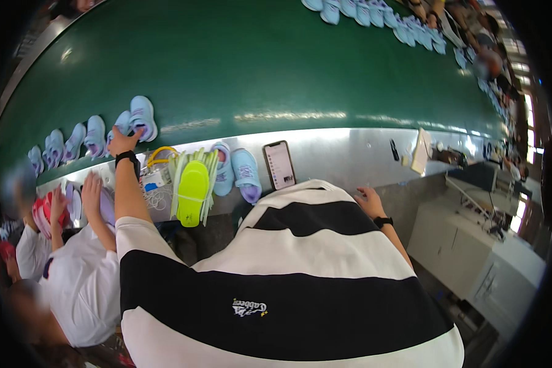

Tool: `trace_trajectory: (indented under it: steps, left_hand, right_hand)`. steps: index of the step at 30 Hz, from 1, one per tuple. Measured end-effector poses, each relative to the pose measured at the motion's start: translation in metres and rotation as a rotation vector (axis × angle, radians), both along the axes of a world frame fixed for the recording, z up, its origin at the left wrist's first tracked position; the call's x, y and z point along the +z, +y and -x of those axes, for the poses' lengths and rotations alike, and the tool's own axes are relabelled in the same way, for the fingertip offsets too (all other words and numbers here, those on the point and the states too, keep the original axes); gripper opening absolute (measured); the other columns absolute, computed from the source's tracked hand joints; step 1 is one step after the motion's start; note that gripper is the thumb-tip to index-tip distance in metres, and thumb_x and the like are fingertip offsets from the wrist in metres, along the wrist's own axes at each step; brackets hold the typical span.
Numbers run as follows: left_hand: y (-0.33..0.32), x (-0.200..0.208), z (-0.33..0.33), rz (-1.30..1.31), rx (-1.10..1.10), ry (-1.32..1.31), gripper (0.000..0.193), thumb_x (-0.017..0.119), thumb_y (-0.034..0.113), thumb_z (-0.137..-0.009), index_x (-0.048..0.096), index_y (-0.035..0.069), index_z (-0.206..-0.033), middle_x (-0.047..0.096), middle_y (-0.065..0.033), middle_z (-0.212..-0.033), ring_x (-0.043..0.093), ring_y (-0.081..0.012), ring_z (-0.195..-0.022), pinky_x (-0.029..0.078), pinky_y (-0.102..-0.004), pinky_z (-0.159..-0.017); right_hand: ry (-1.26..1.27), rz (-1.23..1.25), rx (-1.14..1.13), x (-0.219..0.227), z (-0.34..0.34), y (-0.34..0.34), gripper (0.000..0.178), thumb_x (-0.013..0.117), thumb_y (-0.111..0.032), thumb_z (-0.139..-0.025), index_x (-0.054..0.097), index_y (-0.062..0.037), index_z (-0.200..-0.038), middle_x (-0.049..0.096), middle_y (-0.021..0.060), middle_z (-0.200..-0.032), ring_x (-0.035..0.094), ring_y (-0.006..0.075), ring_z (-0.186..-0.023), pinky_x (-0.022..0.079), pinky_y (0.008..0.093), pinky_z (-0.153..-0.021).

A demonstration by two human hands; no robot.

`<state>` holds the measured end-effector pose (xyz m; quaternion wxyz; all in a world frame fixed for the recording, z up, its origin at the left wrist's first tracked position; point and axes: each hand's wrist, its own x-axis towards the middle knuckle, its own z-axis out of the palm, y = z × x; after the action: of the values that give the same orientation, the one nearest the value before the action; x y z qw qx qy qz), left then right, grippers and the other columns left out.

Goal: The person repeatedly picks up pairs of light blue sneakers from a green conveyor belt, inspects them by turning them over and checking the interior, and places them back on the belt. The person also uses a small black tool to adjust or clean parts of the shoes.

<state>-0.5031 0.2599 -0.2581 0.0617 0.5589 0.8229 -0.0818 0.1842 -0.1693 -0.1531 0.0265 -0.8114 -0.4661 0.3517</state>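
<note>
My left hand (124,142) reaches over the edge of a long green belt, its fingers closed at the openings of a pair of light blue sneakers (142,116). Their toes point away from me. Off to the right, my right hand (368,202) is at the near edge of the metal ledge (343,156), fingers apart and holding nothing. Between my hands, a second pair of light blue sneakers (246,175) rests on the ledge. Beside it lies a banded bundle of bright yellow-green insoles (192,191).
A phone (279,165) with a lit screen lies on the ledge. White cable (156,184) and a yellow loop (161,154) sit left of the insoles. More blue sneakers (95,136) line the belt (227,67). A co-worker in white (83,288) is close at left; cabinets (454,245) stand at right.
</note>
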Motion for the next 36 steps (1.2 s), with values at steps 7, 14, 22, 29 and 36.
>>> trace_trajectory:
  steps: [7, 14, 22, 29, 36]
  left_hand:
    - [0.012, 0.012, -0.055, -0.056, 0.048, -0.230, 0.078, 0.080, 0.031, -0.062, 0.048, 0.015, -0.130, 0.067, -0.0199, -0.109, 0.064, -0.0370, -0.103, 0.051, -0.0418, -0.089]
    - [-0.008, 0.103, -0.213, -0.105, -0.342, -0.512, 0.061, 0.079, 0.026, -0.064, 0.056, 0.010, -0.118, 0.069, -0.0155, -0.085, 0.068, -0.0312, -0.078, 0.054, -0.0382, -0.073]
    - [-0.204, 0.110, -0.438, 0.304, -0.397, -1.486, 0.058, 0.071, 0.014, -0.084, 0.043, 0.007, -0.135, 0.067, -0.0087, -0.091, 0.065, -0.0122, -0.084, 0.053, -0.0258, -0.075]
    - [-0.284, 0.058, -0.455, 0.520, -0.176, -1.337, 0.050, 0.069, 0.018, -0.088, 0.046, 0.003, -0.131, 0.065, -0.0066, -0.091, 0.061, -0.0091, -0.076, 0.049, -0.0231, -0.066]
    - [-0.302, 0.056, -0.477, 0.384, -0.315, -1.232, 0.029, 0.065, 0.019, -0.092, 0.062, 0.000, -0.113, 0.064, -0.0023, -0.088, 0.058, -0.0078, -0.077, 0.047, -0.0216, -0.071]
  right_hand:
    - [0.131, 0.067, -0.044, -0.022, 0.003, 0.005, 0.038, 0.068, -0.017, -0.082, 0.061, -0.0026, -0.117, 0.066, 0.0159, -0.099, 0.066, 0.0277, -0.086, 0.053, 0.0359, -0.078]
    - [0.238, -0.078, 0.089, -0.013, -0.001, 0.062, 0.040, 0.067, -0.025, -0.085, 0.061, -0.0044, -0.119, 0.066, 0.0147, -0.102, 0.064, 0.0268, -0.083, 0.051, 0.0355, -0.078]
    - [0.472, -0.430, -0.104, -0.017, 0.003, 0.103, 0.066, 0.065, -0.030, -0.087, 0.037, -0.0129, -0.144, 0.054, 0.0211, -0.121, 0.058, 0.0300, -0.099, 0.049, 0.0366, -0.087]
    - [0.456, -0.440, -0.070, -0.039, -0.029, 0.072, 0.066, 0.066, -0.013, -0.079, 0.041, -0.0189, -0.140, 0.049, 0.0175, -0.117, 0.060, 0.0312, -0.086, 0.051, 0.0380, -0.079]
    - [0.447, -0.352, 0.037, -0.036, -0.056, 0.070, 0.059, 0.068, -0.012, -0.077, 0.049, -0.0161, -0.132, 0.057, 0.0125, -0.099, 0.060, 0.0240, -0.077, 0.051, 0.0348, -0.072]
